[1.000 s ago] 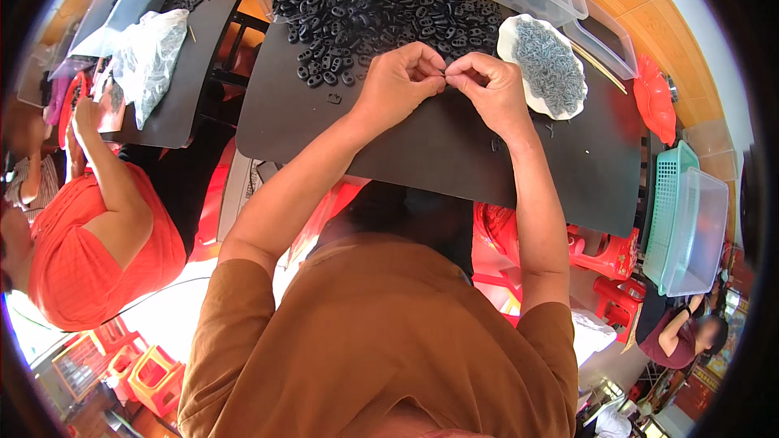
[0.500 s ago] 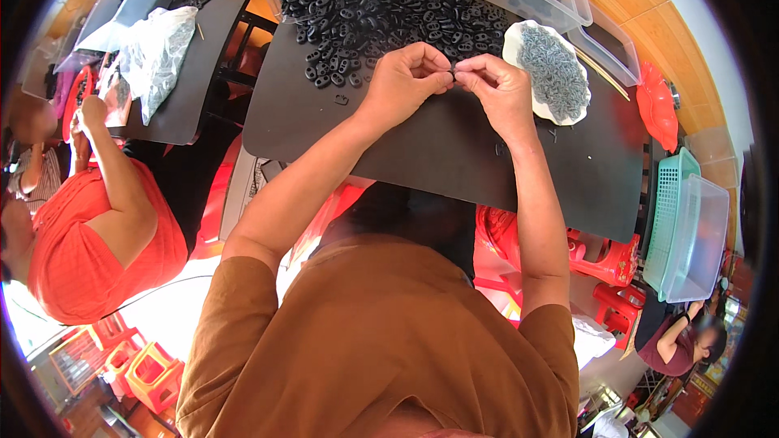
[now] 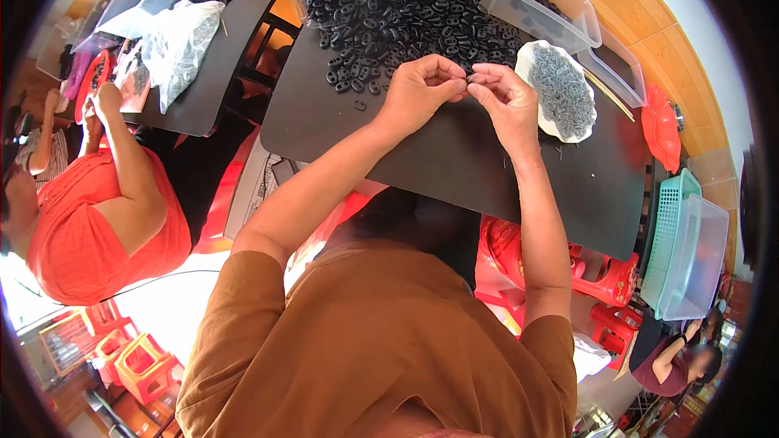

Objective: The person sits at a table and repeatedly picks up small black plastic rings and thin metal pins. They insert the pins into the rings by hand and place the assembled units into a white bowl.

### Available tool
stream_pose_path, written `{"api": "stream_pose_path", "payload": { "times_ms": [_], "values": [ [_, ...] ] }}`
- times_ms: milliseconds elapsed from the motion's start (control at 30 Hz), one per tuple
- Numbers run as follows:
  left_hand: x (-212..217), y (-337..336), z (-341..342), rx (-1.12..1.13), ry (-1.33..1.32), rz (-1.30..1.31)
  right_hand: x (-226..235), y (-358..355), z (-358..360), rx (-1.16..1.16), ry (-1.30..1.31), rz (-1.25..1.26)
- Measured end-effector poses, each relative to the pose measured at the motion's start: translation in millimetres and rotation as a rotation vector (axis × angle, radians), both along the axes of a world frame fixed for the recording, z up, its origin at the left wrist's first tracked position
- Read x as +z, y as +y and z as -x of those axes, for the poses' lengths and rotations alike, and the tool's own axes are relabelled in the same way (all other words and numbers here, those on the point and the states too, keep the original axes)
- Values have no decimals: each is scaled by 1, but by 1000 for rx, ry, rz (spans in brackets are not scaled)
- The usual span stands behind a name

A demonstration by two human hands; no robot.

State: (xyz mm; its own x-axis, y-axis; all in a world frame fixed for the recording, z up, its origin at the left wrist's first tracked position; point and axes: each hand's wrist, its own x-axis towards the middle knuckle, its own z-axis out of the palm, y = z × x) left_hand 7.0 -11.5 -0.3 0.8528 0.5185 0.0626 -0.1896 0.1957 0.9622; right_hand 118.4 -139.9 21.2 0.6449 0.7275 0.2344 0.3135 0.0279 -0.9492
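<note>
In front of a heap of black oval pieces with two holes each (image 3: 398, 20), my hands meet fingertip to fingertip over the dark table (image 3: 324, 126). My left hand (image 3: 420, 96) pinches a small dark piece (image 3: 468, 79), mostly hidden by the fingers. My right hand (image 3: 507, 99) has its thumb and index finger curled at that same spot; whether it grips anything is too small to make out. Just right of it stands a white scalloped dish (image 3: 526, 61) piled with tiny grey translucent parts (image 3: 564, 96). One loose dark piece (image 3: 359, 105) lies left of my left hand.
Clear plastic bins (image 3: 560, 24) stand behind the dish, with wooden sticks (image 3: 608, 95) beside it. A red dish (image 3: 661, 126) and a green basket (image 3: 667, 227) are at the right. At left, a person in red (image 3: 114, 219) works at another table with a plastic bag (image 3: 178, 49).
The view has shifted slightly, so the table sits lower and further right. My right thumb and index finger have parted a little; both hands stay together at the small piece.
</note>
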Motion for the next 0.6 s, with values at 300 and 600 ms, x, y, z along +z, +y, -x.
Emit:
{"api": "stream_pose_path", "payload": {
  "times_ms": [300, 600],
  "values": [
    [17, 21, 13, 118, 179, -675, -5, -3, -9, 69, 70, 165],
    [23, 47, -44, 123, 271, -1542, -1, -7, -15, 119, 119, 94]
  ]
}}
